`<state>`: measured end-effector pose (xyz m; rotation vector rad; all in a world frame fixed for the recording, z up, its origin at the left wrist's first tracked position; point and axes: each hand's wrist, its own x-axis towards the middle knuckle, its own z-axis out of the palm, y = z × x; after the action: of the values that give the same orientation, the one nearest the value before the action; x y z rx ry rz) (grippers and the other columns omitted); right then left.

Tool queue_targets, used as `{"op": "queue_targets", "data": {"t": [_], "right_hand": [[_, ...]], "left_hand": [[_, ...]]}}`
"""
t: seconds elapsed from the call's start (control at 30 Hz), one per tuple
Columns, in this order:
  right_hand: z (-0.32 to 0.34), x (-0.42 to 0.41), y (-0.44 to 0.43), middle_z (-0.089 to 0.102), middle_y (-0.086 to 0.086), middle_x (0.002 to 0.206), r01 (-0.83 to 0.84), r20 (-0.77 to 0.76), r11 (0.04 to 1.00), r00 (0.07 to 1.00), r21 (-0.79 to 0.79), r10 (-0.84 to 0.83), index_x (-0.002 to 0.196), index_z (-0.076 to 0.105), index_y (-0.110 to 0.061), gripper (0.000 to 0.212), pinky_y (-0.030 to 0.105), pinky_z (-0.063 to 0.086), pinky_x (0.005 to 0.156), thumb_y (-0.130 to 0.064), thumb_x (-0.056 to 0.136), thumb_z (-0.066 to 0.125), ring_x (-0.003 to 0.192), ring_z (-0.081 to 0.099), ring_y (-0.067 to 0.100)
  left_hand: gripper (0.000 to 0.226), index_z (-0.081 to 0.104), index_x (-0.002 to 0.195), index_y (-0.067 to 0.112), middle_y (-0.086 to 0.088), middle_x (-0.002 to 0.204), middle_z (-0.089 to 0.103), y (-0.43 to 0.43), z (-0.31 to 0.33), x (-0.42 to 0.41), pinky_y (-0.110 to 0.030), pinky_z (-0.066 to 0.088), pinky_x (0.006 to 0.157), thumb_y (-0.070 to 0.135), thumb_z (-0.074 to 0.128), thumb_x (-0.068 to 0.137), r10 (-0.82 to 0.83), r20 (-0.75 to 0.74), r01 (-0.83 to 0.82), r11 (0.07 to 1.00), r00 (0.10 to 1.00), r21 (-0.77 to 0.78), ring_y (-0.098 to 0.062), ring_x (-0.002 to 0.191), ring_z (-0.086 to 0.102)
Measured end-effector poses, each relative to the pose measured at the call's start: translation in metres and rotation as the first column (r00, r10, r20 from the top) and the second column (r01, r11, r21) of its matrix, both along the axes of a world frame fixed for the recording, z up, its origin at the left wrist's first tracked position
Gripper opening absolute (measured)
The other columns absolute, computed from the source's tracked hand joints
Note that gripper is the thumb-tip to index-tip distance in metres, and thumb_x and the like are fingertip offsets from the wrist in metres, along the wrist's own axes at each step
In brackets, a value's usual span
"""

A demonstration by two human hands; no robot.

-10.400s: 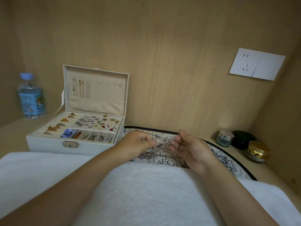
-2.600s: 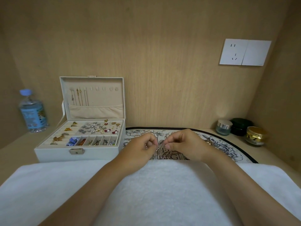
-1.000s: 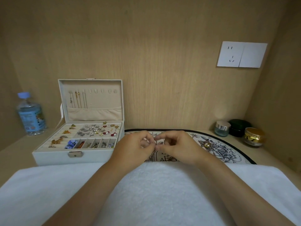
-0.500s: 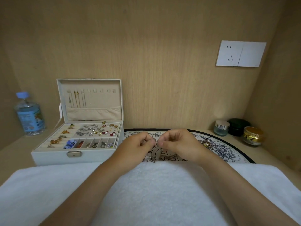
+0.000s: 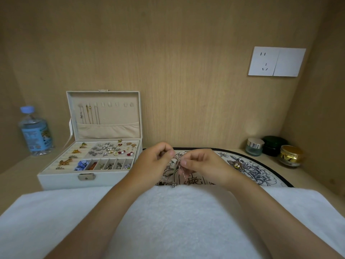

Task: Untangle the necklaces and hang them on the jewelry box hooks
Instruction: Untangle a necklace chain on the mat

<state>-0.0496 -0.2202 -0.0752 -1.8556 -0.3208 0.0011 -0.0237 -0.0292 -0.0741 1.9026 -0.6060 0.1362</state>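
Person's left hand (image 5: 155,162) and right hand (image 5: 202,165) raised just above mat (image 5: 261,173), fingertips nearly touching. Both pinch thin chain (image 5: 182,171) between thumb and forefinger, other fingers curled. From pinch, chain hangs down to tangle (image 5: 168,183) lying on mat at edge of towel (image 5: 177,221). Open box (image 5: 61,181) on desk (image 5: 16,174), left of hands, lid upright. Few necklaces (image 5: 89,114) hang from leftmost hooks (image 5: 116,104) in lid. Gold pendant (image 5: 237,165) on mat, right of right hand. Far left, bottle (image 5: 35,131); far right, three jars (image 5: 273,145); on wall, socket (image 5: 276,61).
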Motion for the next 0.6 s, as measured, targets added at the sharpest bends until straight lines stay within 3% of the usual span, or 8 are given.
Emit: {"op": "queue_targets", "data": {"t": [0.13, 0.23, 0.3, 0.37, 0.5, 0.6], "right_hand": [[-0.002, 0.004, -0.002, 0.074, 0.004, 0.078, 0.107, 0.0, 0.99, 0.994, 0.096, -0.107, 0.094, 0.076, -0.004, 0.01, 0.027, 0.058, 0.075, -0.005, 0.092, 0.066, 0.071, 0.067, 0.012], [-0.003, 0.003, -0.002, 0.077, 0.007, 0.09, 0.109, 0.0, 0.992, 0.994, 0.056, -0.109, 0.097, 0.076, -0.006, 0.01, 0.03, 0.057, 0.088, -0.012, 0.091, 0.071, 0.085, 0.069, 0.015], [-0.004, 0.002, 0.001, 0.077, 0.007, 0.098, 0.079, -0.008, 0.996, 0.997, 0.048, -0.078, 0.104, 0.074, -0.008, 0.018, 0.026, 0.055, 0.089, -0.014, 0.088, 0.075, 0.091, 0.07, 0.013], [-0.007, 0.001, 0.006, 0.077, 0.009, 0.098, 0.029, -0.004, 0.998, 1.0, 0.05, -0.029, 0.106, 0.073, -0.006, 0.02, 0.025, 0.054, 0.09, -0.012, 0.087, 0.075, 0.094, 0.072, 0.015], [-0.006, 0.001, 0.007, 0.071, 0.0, 0.075, 0.066, 0.005, 0.996, 0.998, 0.055, -0.066, 0.092, 0.074, -0.008, 0.003, 0.021, 0.05, 0.072, -0.008, 0.089, 0.072, 0.07, 0.063, 0.01], [0.0, 0.0, 0.004, 0.07, -0.008, 0.072, 0.097, 0.009, 0.994, 0.995, 0.046, -0.097, 0.085, 0.074, -0.015, 0.008, 0.019, 0.046, 0.07, -0.012, 0.091, 0.07, 0.065, 0.059, 0.002]], "left_hand": [[0.032, 0.058, 0.071, 0.021, -0.001, 0.066, 0.06, 0.007, 0.003, 0.005, -0.043, 0.051, 0.071, 0.017, 0.048, 0.101, -0.046, -0.161, 0.028, 0.993, 0.986, -0.115, -0.018, 0.062, 0.061], [0.027, 0.056, 0.08, 0.006, -0.008, 0.07, 0.057, 0.003, 0.006, 0.001, -0.034, 0.05, 0.058, 0.01, 0.044, 0.103, -0.176, -0.239, 0.097, 0.946, 0.955, -0.308, -0.019, 0.058, 0.053], [0.026, 0.056, 0.083, 0.003, -0.008, 0.071, 0.059, 0.001, 0.007, -0.001, -0.031, 0.047, 0.054, 0.01, 0.042, 0.104, -0.22, -0.242, 0.124, 0.926, 0.945, -0.356, -0.018, 0.056, 0.05], [0.025, 0.056, 0.085, 0.001, -0.008, 0.072, 0.063, 0.0, 0.006, -0.002, -0.03, 0.045, 0.052, 0.01, 0.042, 0.104, -0.236, -0.242, 0.14, 0.924, 0.941, -0.356, -0.017, 0.054, 0.048], [0.024, 0.055, 0.084, 0.007, -0.003, 0.061, 0.051, 0.0, 0.006, 0.0, -0.025, 0.03, 0.045, 0.013, 0.043, 0.103, -0.246, -0.302, 0.131, 0.926, 0.921, -0.354, -0.013, 0.049, 0.036], [0.024, 0.06, 0.079, 0.013, 0.006, 0.051, 0.038, 0.004, 0.008, 0.004, -0.018, 0.025, 0.042, 0.018, 0.051, 0.101, -0.097, -0.285, 0.046, 0.982, 0.954, -0.183, -0.008, 0.045, 0.031]]}}
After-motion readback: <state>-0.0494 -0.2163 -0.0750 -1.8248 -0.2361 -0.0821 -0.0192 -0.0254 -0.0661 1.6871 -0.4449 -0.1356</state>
